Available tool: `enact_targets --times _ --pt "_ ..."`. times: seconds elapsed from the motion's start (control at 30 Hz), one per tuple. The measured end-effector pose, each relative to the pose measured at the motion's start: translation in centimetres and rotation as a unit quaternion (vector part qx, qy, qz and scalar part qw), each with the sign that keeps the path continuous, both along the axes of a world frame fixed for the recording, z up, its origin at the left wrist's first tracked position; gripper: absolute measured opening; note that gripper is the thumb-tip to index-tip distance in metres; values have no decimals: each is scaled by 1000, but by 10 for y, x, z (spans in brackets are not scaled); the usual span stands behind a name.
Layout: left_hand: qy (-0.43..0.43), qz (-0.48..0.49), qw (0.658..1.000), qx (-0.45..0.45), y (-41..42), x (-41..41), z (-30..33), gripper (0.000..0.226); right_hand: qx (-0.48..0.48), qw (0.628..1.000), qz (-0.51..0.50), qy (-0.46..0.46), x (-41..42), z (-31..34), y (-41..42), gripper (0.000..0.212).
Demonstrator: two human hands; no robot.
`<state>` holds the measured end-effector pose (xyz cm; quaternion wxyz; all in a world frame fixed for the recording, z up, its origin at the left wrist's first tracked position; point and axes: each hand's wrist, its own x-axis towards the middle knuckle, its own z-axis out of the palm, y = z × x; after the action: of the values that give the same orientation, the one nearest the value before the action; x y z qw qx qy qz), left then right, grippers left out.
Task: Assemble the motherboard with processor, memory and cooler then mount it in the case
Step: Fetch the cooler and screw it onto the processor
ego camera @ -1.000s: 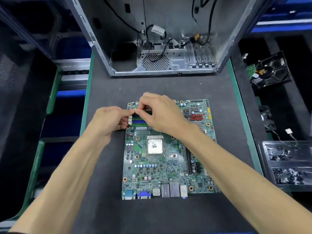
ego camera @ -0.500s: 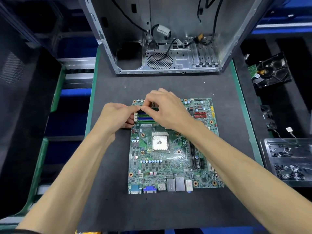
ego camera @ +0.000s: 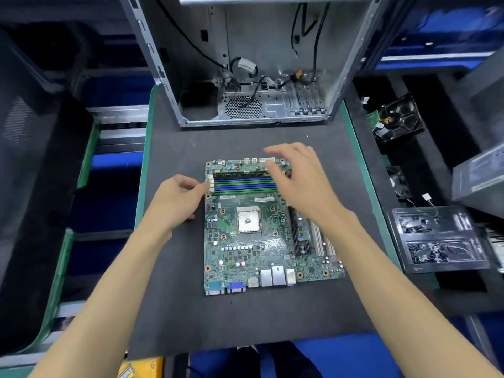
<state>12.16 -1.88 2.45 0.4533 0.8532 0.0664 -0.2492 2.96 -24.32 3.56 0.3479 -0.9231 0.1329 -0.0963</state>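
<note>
On a dark grey surface (ego camera: pixel 245 317) edged in green, flanked by blue bins: green motherboard (ego camera: pixel 256 241) lying flat at centre, silver processor (ego camera: pixel 248 221) seated mid-board, memory stick (ego camera: pixel 240 175) in the slot farthest from the person, beside blue and green slots. At 12 o'clock, open metal case (ego camera: pixel 253 64), cables inside. At 3 o'clock, black screw tray (ego camera: pixel 439 238). Writing too blurred to read. Left hand (ego camera: pixel 177 199) touching the board's 9 o'clock edge, fingers loosely curled, holding nothing. Right hand (ego camera: pixel 300 175) over the 1 o'clock corner, fingers spread.

Left hand (ego camera: pixel 177 199) loosely curled, fingers (ego camera: pixel 200 186) extended; right hand (ego camera: pixel 297 178) spread, blurred.
</note>
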Motion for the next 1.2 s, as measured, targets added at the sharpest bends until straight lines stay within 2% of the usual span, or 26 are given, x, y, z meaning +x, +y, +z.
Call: enact_targets --times 0.17,0.3,0.43,0.5,0.57,0.63,0.7,0.8,0.93,1.2 --pt "45 -39 997 48 17 -17 2 39 -48 975 -151 159 -53 0 -39 44" --pt "87 -63 994 31 9 -29 2 37 -29 954 -150 259 -83 -5 -35 64" --pt "53 -85 992 76 -1 -28 0 35 1 960 -149 239 -92 -14 -23 66" --pt "41 -126 983 130 0 -22 3 37 11 963 -153 222 -93 -16 -21 65" --pt "-26 -194 950 245 2 -18 9 41 11 965 -146 220 -95 -16 -22 63" --pt "-107 -202 932 282 0 -16 17 41 4 966 -139 218 -97 -14 -23 59" --pt "-146 -194 942 233 -11 -17 27 30 2 967 -147 208 -102 -11 -27 52" --pt "-155 -218 951 157 -41 -26 41 16 23 969 -166 182 -112 -5 -39 41" --pt "-155 -266 948 77 -90 -48 58 8 28 967 -207 149 -131 5 -64 9" --pt "-161 -381 911 -2 -194 -108 70 7 66 958 -260 104 -177 16 -121 7"
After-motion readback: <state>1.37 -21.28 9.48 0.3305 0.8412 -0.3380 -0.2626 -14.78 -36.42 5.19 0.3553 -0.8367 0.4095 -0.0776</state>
